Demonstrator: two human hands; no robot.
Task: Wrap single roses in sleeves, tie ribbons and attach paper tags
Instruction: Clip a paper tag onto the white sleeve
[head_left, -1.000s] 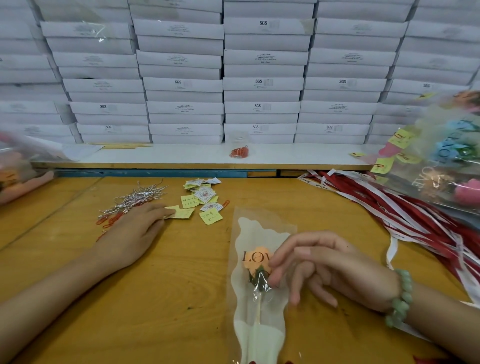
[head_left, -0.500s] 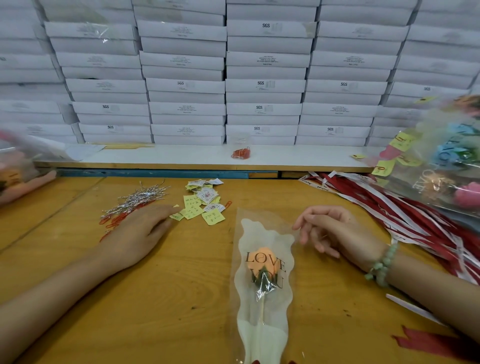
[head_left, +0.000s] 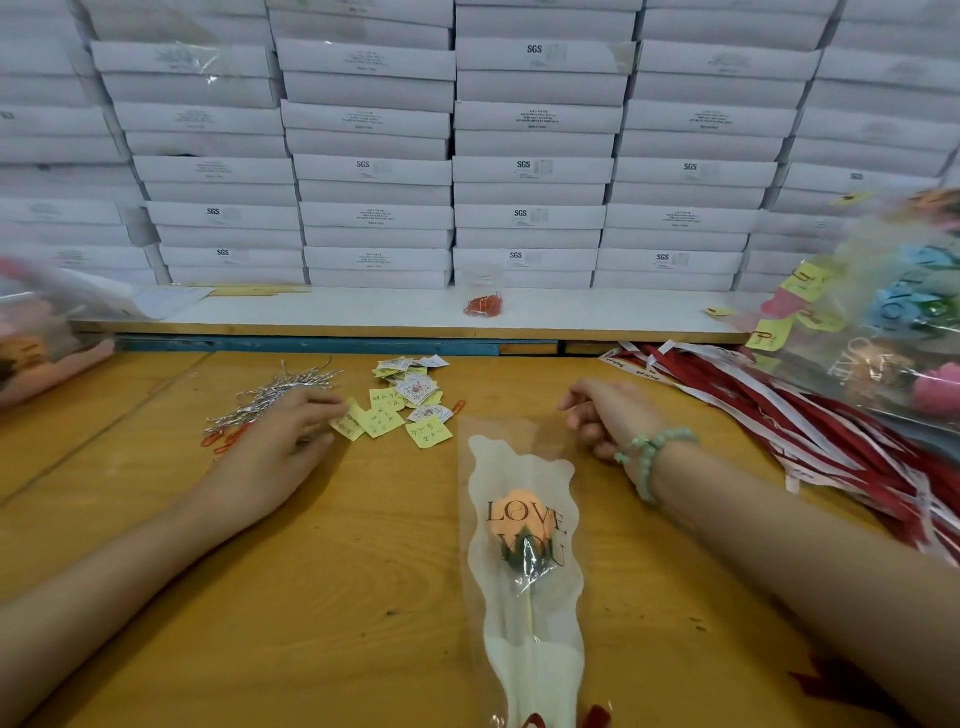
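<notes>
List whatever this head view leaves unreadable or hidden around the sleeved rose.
Head view only:
Writing on the yellow paper tags: too small to read.
Lower end of the sleeved rose: cut off by the bottom edge, so how it is tied is unseen.
Right hand: fingers curl under the palm, hiding whether it holds anything.
Wrapped flowers at the right edge: blurred and cropped.

The light is soft and even, not very bright. Shadows on the table (head_left: 363, 571) are faint. The boxes (head_left: 530, 171) bend near the edges. The bags (head_left: 893, 312) at both sides look blurry. The middle looks sharp.
</notes>
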